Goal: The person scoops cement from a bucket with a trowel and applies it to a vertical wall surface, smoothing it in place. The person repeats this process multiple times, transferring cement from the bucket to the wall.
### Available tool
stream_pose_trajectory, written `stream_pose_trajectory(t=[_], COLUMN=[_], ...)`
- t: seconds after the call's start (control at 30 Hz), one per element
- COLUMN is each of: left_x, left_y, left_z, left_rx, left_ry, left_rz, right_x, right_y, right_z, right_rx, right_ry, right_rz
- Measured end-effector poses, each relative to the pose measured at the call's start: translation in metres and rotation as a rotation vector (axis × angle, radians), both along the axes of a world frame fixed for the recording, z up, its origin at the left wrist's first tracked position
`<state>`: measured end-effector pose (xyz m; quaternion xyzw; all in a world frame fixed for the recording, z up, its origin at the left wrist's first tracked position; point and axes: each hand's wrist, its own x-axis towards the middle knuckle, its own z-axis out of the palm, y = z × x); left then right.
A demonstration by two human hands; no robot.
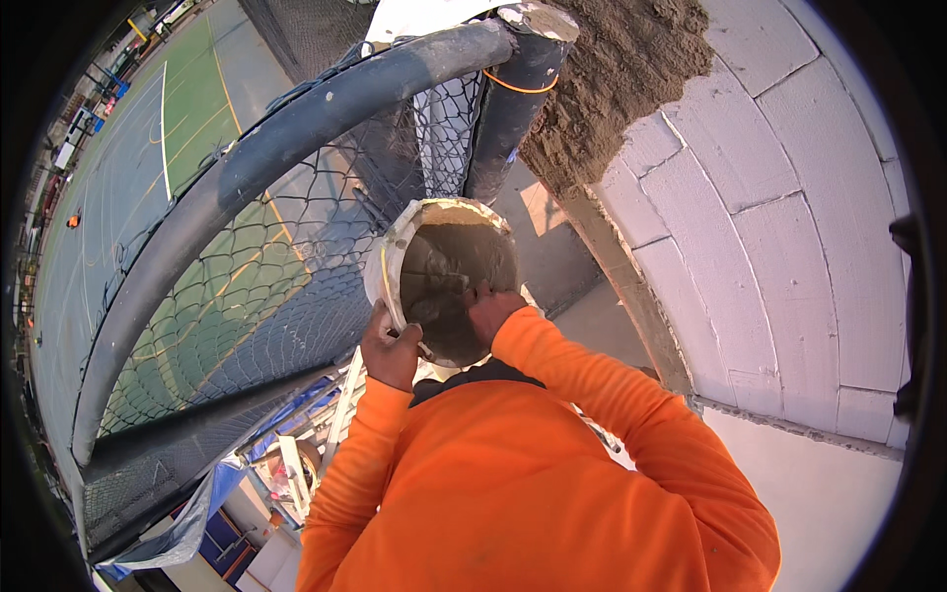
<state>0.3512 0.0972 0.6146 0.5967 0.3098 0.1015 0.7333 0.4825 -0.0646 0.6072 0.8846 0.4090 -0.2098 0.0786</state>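
Observation:
A round bucket (397, 243) with a pale, mortar-crusted rim is in front of my body. Grey wet mortar (456, 326) lies inside it. My left hand (392, 347) is closed on the bucket's near-left rim, thumb toward the inside. Over the right side of the opening, my right hand (493, 311) has its fingers curled round what looks like the handle of a trowel (454, 282). The trowel reaches left into the bucket and is smeared with mortar, so its outline is hard to make out.
A dark curved rail (286, 128) with chain-link mesh (296, 237) runs along my left, a sports court (187, 128) beyond it. On the right stands a white block wall (730, 207), partly coated with rough mortar (617, 74). Poles and blue sheeting (212, 503) are lower left.

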Motion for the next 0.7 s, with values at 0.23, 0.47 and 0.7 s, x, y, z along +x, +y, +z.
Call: stream_pose_trajectory(t=[0.23, 0.47, 0.7], left_x=[0.003, -0.017, -0.023], left_y=[-0.009, 0.006, 0.016], left_z=[0.011, -0.007, 0.018], left_rx=[0.148, 0.25, -0.07], left_ry=[-0.125, -0.186, -0.167], left_rz=[-0.045, -0.124, -0.069], right_x=[0.024, -0.015, -0.018], right_y=[0.008, -0.003, -0.032], right_z=[-0.017, -0.023, 0.058], right_rx=[-0.111, 0.049, 0.208], right_ry=[0.113, 0.441, 0.025], right_rz=[-0.24, -0.384, 0.062])
